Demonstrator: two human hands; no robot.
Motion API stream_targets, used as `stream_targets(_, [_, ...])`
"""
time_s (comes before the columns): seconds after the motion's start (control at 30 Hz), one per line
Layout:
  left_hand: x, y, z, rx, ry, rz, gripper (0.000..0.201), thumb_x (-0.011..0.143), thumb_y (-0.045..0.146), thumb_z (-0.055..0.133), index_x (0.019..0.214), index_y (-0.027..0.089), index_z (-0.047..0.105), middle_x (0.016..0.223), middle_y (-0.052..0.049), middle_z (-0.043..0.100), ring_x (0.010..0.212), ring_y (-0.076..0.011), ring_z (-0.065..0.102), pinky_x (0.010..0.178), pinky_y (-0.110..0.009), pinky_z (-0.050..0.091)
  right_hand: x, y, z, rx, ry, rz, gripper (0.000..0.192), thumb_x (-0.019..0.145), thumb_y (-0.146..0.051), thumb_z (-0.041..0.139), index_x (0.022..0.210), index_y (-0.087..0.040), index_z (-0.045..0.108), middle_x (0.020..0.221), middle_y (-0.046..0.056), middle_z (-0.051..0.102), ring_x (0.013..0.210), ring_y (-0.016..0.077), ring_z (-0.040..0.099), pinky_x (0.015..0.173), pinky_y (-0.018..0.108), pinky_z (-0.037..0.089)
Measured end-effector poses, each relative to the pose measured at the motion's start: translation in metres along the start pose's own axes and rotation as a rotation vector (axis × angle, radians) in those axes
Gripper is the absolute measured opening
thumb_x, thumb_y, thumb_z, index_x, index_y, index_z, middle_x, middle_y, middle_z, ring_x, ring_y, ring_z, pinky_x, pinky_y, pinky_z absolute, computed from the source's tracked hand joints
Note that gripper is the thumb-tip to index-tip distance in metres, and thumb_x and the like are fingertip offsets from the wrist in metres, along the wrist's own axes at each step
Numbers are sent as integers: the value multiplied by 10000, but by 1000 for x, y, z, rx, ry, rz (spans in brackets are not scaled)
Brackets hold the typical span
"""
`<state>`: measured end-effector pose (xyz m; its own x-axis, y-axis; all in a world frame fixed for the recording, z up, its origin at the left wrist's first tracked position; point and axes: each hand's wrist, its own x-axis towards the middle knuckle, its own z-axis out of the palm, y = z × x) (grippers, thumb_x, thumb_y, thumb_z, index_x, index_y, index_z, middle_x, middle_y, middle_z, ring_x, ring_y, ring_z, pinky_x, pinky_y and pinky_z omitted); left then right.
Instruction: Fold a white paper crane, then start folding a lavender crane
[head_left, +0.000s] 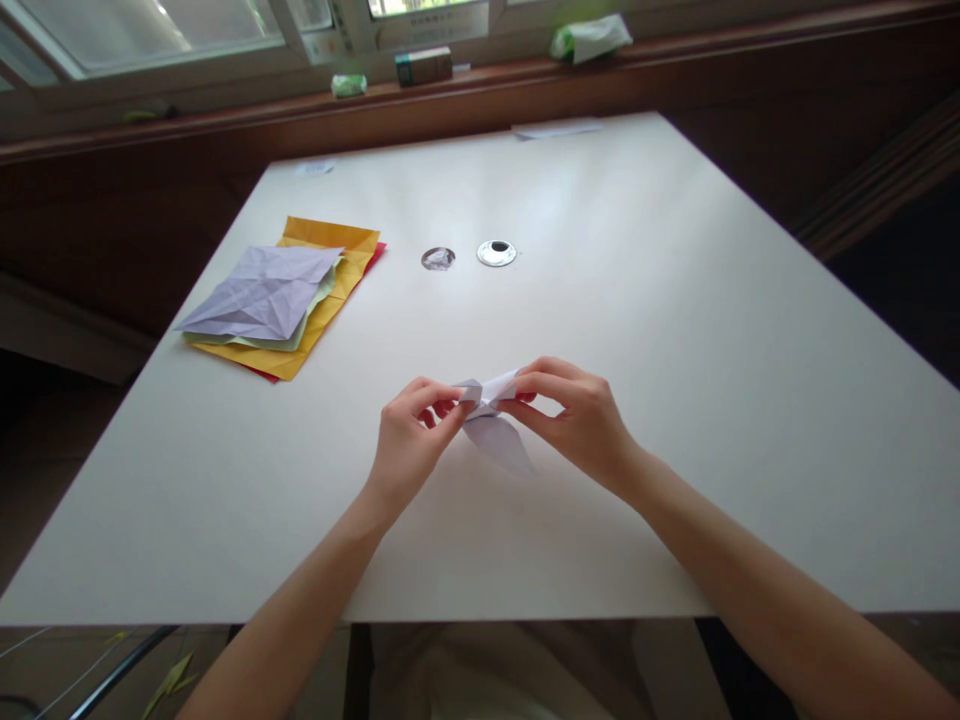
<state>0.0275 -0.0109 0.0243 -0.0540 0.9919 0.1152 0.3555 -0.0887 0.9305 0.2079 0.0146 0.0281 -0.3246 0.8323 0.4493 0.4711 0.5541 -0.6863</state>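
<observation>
Pinching one folded white paper piece (491, 415) just above the white table (675, 400), left hand (409, 440) and right hand (581, 420) each clamp an end. One stack of coloured sheets (289, 300) and two round discs (469, 255) lie beyond.

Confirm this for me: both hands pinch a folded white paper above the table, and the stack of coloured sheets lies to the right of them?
Not quite. The head view shows the stack of coloured sheets to the left of the hands, not the right. The left hand and right hand do pinch the folded white paper.
</observation>
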Motion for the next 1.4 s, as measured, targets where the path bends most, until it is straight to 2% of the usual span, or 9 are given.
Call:
stream_targets(0.13, [2, -4, 1, -20, -26, -27, 116, 749, 319, 656, 768, 221, 714, 772, -18, 631, 678, -128, 552, 558, -208, 397, -3, 9, 6, -94, -80, 5, 93, 781, -188, 596, 702, -208, 640, 769, 31, 633, 698, 142, 569, 588, 260, 433])
stream_targets(0.27, [5, -9, 2, -90, -37, -78, 104, 721, 310, 680, 731, 212, 711, 779, -21, 646, 733, -146, 577, 617, -210, 437, -4, 12, 7, -89, -92, 46, 113, 782, -171, 578, 685, -205, 623, 820, 32, 644, 757, 151, 580, 646, 268, 436])
stream_targets(0.37, [5, -12, 2, -128, -53, -107, 83, 709, 294, 687, 706, 213, 701, 761, -12, 646, 716, -148, 584, 635, -220, 450, -2, 10, 5, -74, -91, 104, 122, 770, -165, 576, 663, -202, 619, 733, 11, 624, 678, 132, 551, 584, 248, 406])
stream_targets(0.47, [6, -14, 3, -115, -52, -135, 84, 717, 294, 676, 735, 215, 699, 766, -9, 654, 698, -146, 602, 642, -226, 457, 0, 8, 3, -22, -93, 176, 134, 754, -159, 587, 626, -193, 609, 646, -11, 588, 590, 108, 502, 545, 236, 384])
stream_targets(0.6, [8, -16, 3, -113, -32, -183, 88, 715, 286, 675, 727, 200, 691, 739, -7, 663, 680, -140, 614, 648, -226, 456, 2, 11, 3, 82, -93, 303, 106, 735, -191, 617, 630, -186, 635, 626, -15, 619, 594, 115, 540, 570, 241, 412])
stream_targets(0.8, [10, -24, 5, -244, -4, -326, 142, 671, 320, 707, 706, 183, 693, 668, -9, 671, 679, -155, 625, 668, -248, 461, 1, 27, 8, 239, -108, 435, 101, 716, -226, 623, 771, -192, 700, 750, 9, 693, 704, 165, 630, 639, 273, 475])
stream_targets(1.03, [8, -24, 7, -310, 36, -344, 178, 681, 348, 706, 716, 175, 685, 707, -4, 664, 692, -132, 597, 677, -223, 444, -1, 24, 10, 226, -47, 350, 84, 729, -177, 604, 751, -189, 685, 781, 13, 690, 722, 158, 628, 660, 277, 487])
stream_targets(1.27, [8, -14, 6, -374, -116, -302, 254, 683, 354, 714, 863, 180, 674, 850, -33, 644, 812, -161, 600, 692, -224, 454, 2, 18, 1, 83, -92, 116, 102, 784, -133, 548, 726, -185, 613, 727, 10, 586, 653, 116, 541, 550, 229, 420])
stream_targets(1.4, [7, -14, 8, -357, -121, -258, 212, 709, 335, 691, 845, 172, 675, 893, -34, 645, 846, -164, 605, 716, -224, 460, -1, 17, 5, 25, -140, 83, 83, 800, -153, 543, 744, -186, 595, 741, 6, 576, 624, 105, 512, 523, 222, 396])
